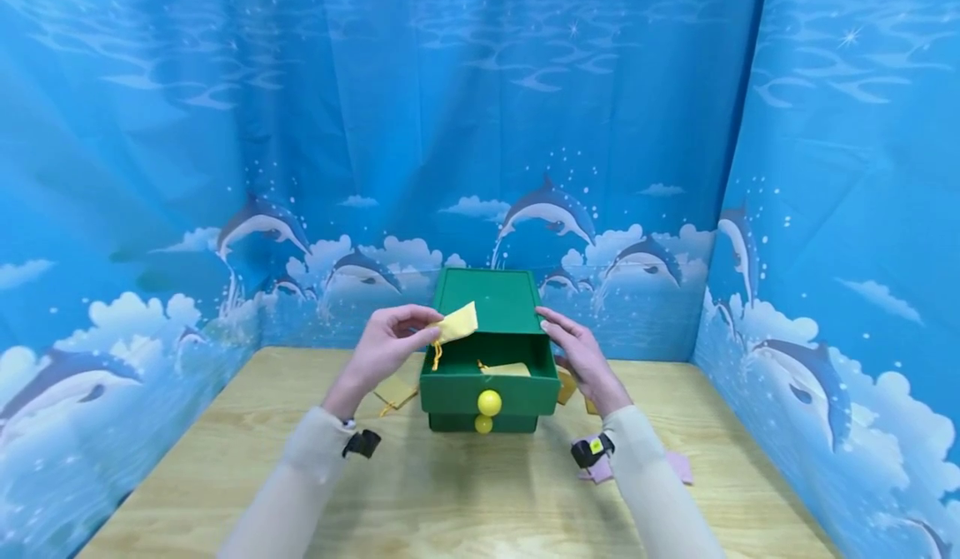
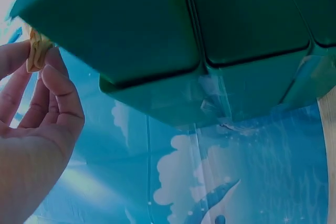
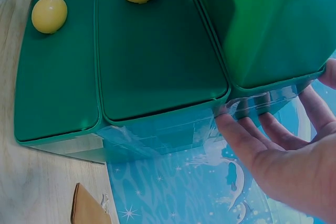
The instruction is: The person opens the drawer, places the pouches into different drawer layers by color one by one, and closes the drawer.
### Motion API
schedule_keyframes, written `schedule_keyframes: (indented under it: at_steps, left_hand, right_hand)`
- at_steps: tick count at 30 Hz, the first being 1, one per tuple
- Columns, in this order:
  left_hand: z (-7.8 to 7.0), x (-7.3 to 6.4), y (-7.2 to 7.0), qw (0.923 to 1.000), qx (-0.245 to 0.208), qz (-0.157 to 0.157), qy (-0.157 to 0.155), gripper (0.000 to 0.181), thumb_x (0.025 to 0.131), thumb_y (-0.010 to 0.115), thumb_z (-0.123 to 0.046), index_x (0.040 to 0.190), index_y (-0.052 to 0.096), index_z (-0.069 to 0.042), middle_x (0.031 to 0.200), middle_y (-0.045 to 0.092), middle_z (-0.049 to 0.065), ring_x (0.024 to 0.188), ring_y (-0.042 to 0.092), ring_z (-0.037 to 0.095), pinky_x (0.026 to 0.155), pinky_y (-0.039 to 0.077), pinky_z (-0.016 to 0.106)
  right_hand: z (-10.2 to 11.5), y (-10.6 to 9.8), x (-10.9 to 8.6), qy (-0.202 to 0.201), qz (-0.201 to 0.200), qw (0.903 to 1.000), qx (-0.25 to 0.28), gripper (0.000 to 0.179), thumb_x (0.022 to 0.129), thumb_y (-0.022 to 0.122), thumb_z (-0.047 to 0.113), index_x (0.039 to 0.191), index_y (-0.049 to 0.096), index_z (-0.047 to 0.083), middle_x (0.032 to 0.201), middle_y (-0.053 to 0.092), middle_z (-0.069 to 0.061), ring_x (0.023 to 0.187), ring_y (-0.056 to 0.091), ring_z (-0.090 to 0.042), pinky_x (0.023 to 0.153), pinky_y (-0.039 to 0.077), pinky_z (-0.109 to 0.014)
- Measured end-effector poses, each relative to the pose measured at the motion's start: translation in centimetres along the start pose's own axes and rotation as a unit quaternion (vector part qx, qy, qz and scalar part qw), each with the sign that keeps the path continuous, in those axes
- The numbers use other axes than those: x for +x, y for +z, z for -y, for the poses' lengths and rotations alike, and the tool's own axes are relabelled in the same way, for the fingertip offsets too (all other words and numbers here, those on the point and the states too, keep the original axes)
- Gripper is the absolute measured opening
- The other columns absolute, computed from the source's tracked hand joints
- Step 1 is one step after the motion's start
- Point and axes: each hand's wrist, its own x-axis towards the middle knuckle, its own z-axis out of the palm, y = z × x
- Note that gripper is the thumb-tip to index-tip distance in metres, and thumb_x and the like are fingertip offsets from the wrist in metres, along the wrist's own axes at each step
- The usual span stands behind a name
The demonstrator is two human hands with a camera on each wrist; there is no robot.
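Left grip [image 1: 386, 344] pinches yellow pouch [image 1: 460, 323] near open drawer's rim [image 1: 450, 382].

pink item [image 1: 680, 467] partly hidden by right sleeve [image 1: 651, 471], pouch [image 1: 507, 370] inside green drawer [image 1: 448, 395] partly behind its front

Blue dolphin-print curtains [image 1: 450, 126] hang behind a light wooden table [image 1: 442, 501] bearing pink cloth [image 1: 680, 467]

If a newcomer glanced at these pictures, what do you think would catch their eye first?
Probably the green drawer unit on the wooden table, its top drawer open, with a round yellow knob on the front. Next, the yellow pouch the left hand pinches over that drawer's left side. Behind the table, the blue dolphin-print curtain stands out.
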Motion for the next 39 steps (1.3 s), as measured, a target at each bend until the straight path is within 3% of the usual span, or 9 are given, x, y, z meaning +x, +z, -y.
schedule_keyframes:
  at_steps: [5, 9, 21, 30, 39]
  left_hand:
    - [-0.5, 0.4, 0.9, 0.9997, 0.021, 0.002, 0.009, 0.018, 0.092, 0.07, -0.019, 0.108, 0.073, -0.01, 0.101, 0.071, 0.009, 0.087, 0.066, 0.039, 0.073, 0.06, 0.034]
    - [-0.6, 0.5, 1.3, 0.9995, 0.031, 0.008, 0.004, 0.016, 0.091, 0.071, -0.018, 0.106, 0.073, -0.011, 0.101, 0.071, 0.008, 0.085, 0.066, 0.033, 0.07, 0.058, 0.027]
    - [-0.4, 0.7, 2.8, 0.9954, 0.085, 0.045, -0.007, 0.01, 0.089, 0.074, -0.017, 0.099, 0.075, -0.015, 0.087, 0.069, 0.002, 0.073, 0.062, 0.019, 0.063, 0.055, 0.027]
    - [-0.4, 0.9, 3.4, 0.9907, 0.126, 0.047, -0.016, 0.009, 0.089, 0.074, -0.019, 0.098, 0.076, -0.018, 0.085, 0.068, -0.001, 0.07, 0.059, 0.018, 0.061, 0.052, 0.027]
    - [-0.3, 0.5, 3.6, 0.9916, 0.122, 0.04, -0.017, 0.016, 0.088, 0.075, -0.022, 0.1, 0.076, -0.01, 0.084, 0.069, -0.001, 0.071, 0.06, 0.015, 0.062, 0.053, 0.027]
  right_hand:
    - [0.2, 0.0, 0.0, 0.0, 0.0, 1.0, -0.004, 0.047, 0.101, 0.054, 0.041, 0.145, 0.049, 0.029, 0.16, 0.03, 0.003, 0.148, 0.025, -0.027, 0.117, 0.028, -0.059]
    - [0.3, 0.0, -0.1, 0.003, 0.0, 1.0, -0.002, 0.046, 0.101, 0.054, 0.04, 0.145, 0.049, 0.029, 0.159, 0.031, 0.003, 0.148, 0.026, -0.027, 0.117, 0.028, -0.058]
    - [0.3, 0.2, 0.2, 0.002, 0.006, 1.0, 0.007, 0.047, 0.102, 0.051, 0.037, 0.148, 0.045, 0.025, 0.162, 0.026, 0.001, 0.149, 0.023, -0.028, 0.118, 0.026, -0.059]
    - [0.3, 0.0, 0.2, 0.0, -0.003, 1.0, -0.003, 0.047, 0.1, 0.055, 0.041, 0.145, 0.049, 0.029, 0.159, 0.031, 0.003, 0.148, 0.027, -0.026, 0.116, 0.031, -0.057]
    - [-0.1, -0.1, 0.0, -0.001, 0.006, 1.0, 0.003, 0.049, 0.1, 0.054, 0.041, 0.147, 0.047, 0.027, 0.16, 0.029, 0.002, 0.148, 0.026, -0.027, 0.116, 0.031, -0.057]
